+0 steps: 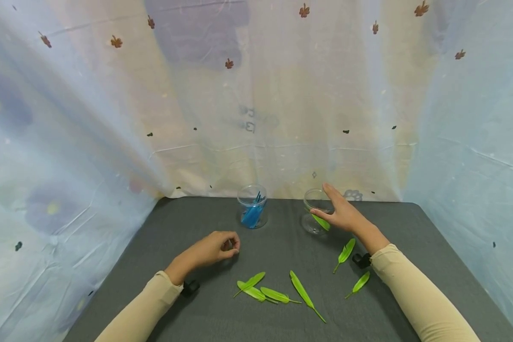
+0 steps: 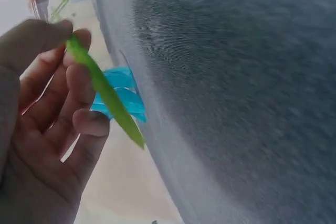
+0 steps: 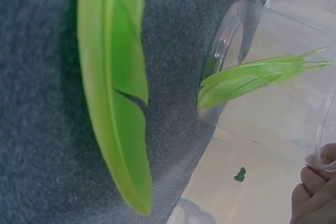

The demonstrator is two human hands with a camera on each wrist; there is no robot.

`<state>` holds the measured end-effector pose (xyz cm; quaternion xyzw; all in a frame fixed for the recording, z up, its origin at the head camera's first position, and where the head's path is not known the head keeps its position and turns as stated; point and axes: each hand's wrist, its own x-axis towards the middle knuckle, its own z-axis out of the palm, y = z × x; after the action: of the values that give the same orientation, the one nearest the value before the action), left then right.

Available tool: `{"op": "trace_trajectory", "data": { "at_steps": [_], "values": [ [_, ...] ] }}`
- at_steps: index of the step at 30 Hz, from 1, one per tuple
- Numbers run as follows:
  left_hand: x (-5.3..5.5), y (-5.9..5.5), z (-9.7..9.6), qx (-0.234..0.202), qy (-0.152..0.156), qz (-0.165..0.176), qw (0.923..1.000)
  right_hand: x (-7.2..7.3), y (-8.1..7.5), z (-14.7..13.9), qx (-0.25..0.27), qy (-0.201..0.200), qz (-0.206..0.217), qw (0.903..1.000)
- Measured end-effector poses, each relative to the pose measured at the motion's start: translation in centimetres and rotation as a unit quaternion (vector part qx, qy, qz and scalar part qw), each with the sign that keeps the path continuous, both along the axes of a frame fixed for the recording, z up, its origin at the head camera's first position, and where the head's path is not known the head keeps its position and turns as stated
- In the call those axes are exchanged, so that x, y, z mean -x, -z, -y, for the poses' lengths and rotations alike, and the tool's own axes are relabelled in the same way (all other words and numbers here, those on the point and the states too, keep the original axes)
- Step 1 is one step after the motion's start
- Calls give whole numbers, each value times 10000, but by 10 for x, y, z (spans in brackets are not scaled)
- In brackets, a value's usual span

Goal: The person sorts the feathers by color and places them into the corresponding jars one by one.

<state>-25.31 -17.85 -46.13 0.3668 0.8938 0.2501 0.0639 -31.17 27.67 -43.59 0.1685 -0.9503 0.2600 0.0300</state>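
1. A patterned sheet backs everything, its edges cut off.
2. Before it stands a grey-covered table, cut off at the bottom in the head view.
3. The right hand spans the right clear cup, thumb and fingers round its rim. Most of this hand is cut off in the right wrist view.
4. The left hand has a narrow pinch, thumb and index together on a green feather; the fingertips hide its upper end, and the head view does not show it.
5. Left of the right cup, the left clear cup holds blue feathers.
6. Green feathers lean inside the right cup, their exact count unclear.
7. Six loose feathers lie on the table.
8. A faint, letter-like mark on the sheet cannot be read with certainty.
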Motion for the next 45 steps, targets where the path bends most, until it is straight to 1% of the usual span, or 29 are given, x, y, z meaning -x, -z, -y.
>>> {"op": "trace_trajectory", "data": {
  "at_steps": [3,5,9,15,17,21,28,35,38,41,45],
  "values": [
    [3,-2,-5,-198,-118,-243,9994,0,1,0,32,1,-20,10000],
    [5,-4,-8,-317,-145,-319,9989,0,2,0,21,15,-33,10000],
    [6,-9,-16,-452,-157,-341,9983,0,4,1,19,47,-49,10000],
    [8,-15,-26,-497,-333,-432,9973,0,4,1,14,23,-48,10000],
    [9,-17,-29,-529,-345,-464,9969,1,4,1,-13,12,-51,10000],
    [13,-21,-34,-612,-350,-528,9961,1,3,2,6,5,-33,10000],
    [20,-26,-46,-753,-505,-720,9933,1,1,2,57,2,-39,10000],
    [24,-32,-58,-1358,-573,-657,9869,1,1,1,103,-4,-38,9999],
    [26,-35,-62,-1522,-657,-546,9846,1,1,1,58,4,-40,10000],
    [27,-37,-66,-1722,-709,-362,9818,1,1,1,39,13,-32,10000],
    [31,-41,-72,-1980,-797,-231,9767,0,1,0,74,30,-10,10000]
  ]
}}
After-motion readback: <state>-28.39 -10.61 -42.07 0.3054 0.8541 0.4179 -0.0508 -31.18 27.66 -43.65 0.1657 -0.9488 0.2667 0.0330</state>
